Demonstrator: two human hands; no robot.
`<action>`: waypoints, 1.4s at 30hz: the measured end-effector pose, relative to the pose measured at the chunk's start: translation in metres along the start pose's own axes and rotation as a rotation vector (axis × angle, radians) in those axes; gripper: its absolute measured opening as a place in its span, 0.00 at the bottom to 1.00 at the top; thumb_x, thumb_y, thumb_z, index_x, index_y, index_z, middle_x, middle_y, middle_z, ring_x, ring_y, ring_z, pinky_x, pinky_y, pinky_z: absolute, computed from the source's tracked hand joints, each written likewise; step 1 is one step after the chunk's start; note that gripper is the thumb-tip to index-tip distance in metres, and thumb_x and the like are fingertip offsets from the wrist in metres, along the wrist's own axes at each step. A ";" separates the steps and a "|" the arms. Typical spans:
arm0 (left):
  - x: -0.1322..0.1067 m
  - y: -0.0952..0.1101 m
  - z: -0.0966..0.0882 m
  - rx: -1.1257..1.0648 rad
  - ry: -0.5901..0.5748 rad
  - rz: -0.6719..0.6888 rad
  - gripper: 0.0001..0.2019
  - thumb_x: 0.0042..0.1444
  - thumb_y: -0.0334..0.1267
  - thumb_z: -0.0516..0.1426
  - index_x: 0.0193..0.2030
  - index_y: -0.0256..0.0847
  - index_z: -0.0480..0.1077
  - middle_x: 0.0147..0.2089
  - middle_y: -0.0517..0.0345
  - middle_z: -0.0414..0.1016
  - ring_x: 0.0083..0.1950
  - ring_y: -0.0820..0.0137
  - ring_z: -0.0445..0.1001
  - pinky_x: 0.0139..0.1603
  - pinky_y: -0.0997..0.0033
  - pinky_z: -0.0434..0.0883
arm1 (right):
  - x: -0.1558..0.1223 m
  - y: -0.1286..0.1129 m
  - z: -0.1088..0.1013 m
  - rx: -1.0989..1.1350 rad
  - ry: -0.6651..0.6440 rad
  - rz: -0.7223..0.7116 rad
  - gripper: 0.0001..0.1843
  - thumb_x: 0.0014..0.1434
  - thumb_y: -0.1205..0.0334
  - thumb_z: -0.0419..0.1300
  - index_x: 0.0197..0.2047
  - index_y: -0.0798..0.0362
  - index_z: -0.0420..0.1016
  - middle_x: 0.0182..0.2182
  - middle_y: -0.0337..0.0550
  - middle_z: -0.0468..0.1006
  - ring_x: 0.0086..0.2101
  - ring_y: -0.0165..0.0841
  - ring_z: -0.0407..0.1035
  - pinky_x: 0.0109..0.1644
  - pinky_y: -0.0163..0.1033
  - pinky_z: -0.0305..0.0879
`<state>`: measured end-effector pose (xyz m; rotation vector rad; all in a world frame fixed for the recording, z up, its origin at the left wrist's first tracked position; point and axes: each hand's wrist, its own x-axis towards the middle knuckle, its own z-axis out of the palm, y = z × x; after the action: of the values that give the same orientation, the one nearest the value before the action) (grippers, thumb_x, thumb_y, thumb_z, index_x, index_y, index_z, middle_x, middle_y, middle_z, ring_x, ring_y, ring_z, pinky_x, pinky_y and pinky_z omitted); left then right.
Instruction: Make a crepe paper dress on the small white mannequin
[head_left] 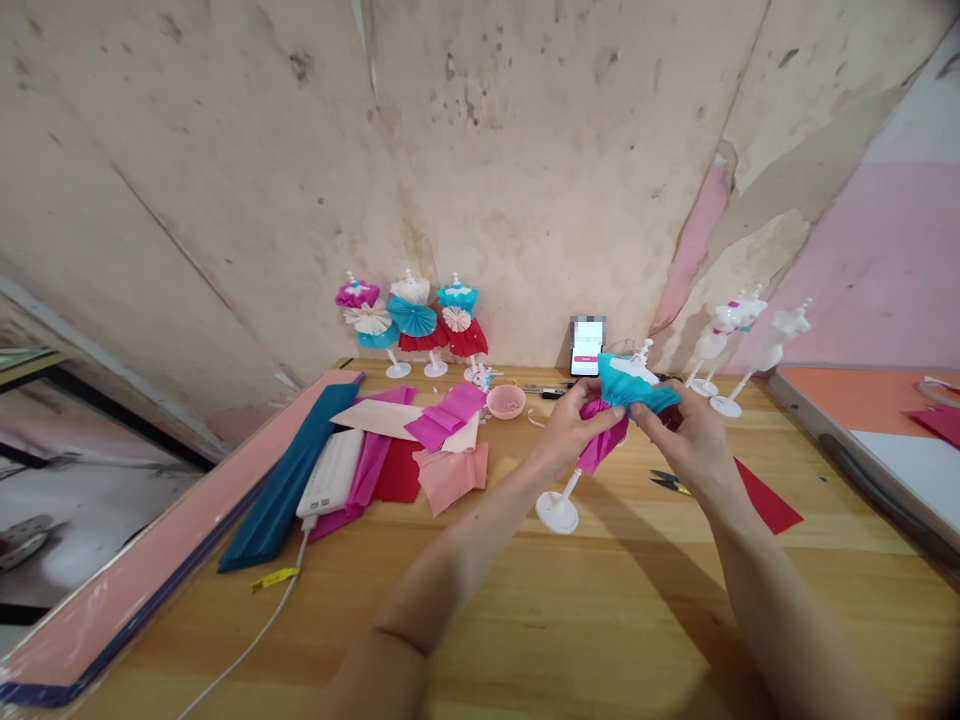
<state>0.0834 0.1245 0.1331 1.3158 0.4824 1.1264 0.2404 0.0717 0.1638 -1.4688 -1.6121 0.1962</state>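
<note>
Above the table [570,640], your left hand [566,430] and right hand [675,440] pinch the paper dress [637,385] between fingers and thumbs; a hard squeeze could tear it or tip its stand [556,513].

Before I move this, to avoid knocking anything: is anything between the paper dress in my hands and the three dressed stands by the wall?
Yes: a pink bowl sits between the paper dress and the dressed stands.

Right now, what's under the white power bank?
The white power bank rests on magenta crepe paper, beside folded teal paper. What lies directly beneath its body is covered and cannot be seen.
</note>
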 end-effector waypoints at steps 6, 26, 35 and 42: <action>-0.002 0.004 0.002 0.063 -0.009 0.001 0.19 0.52 0.42 0.64 0.48 0.38 0.68 0.51 0.50 0.75 0.51 0.64 0.73 0.53 0.65 0.68 | 0.001 -0.004 -0.011 -0.065 0.142 -0.224 0.15 0.56 0.48 0.65 0.42 0.48 0.73 0.41 0.46 0.74 0.40 0.40 0.68 0.43 0.44 0.63; -0.001 -0.002 -0.001 0.219 -0.154 -0.001 0.21 0.52 0.43 0.64 0.50 0.38 0.68 0.53 0.48 0.74 0.53 0.61 0.72 0.56 0.62 0.67 | 0.002 -0.005 -0.024 -0.012 0.405 -0.081 0.14 0.63 0.48 0.57 0.34 0.50 0.72 0.30 0.41 0.73 0.33 0.35 0.66 0.40 0.42 0.61; 0.005 0.001 -0.010 -0.192 0.010 -0.131 0.25 0.50 0.44 0.66 0.53 0.42 0.67 0.47 0.53 0.75 0.44 0.67 0.76 0.49 0.65 0.70 | 0.008 0.006 -0.016 0.306 -0.090 0.061 0.19 0.59 0.44 0.62 0.43 0.50 0.71 0.36 0.43 0.77 0.38 0.36 0.70 0.41 0.41 0.64; 0.006 -0.002 -0.011 -0.218 0.016 -0.129 0.25 0.49 0.43 0.67 0.53 0.41 0.68 0.49 0.55 0.76 0.46 0.69 0.75 0.51 0.68 0.69 | 0.006 0.007 0.001 0.357 -0.131 0.093 0.21 0.56 0.45 0.65 0.43 0.51 0.69 0.36 0.42 0.76 0.37 0.36 0.70 0.41 0.41 0.64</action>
<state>0.0774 0.1358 0.1304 1.0720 0.4364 1.0517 0.2457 0.0793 0.1617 -1.2730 -1.5178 0.6121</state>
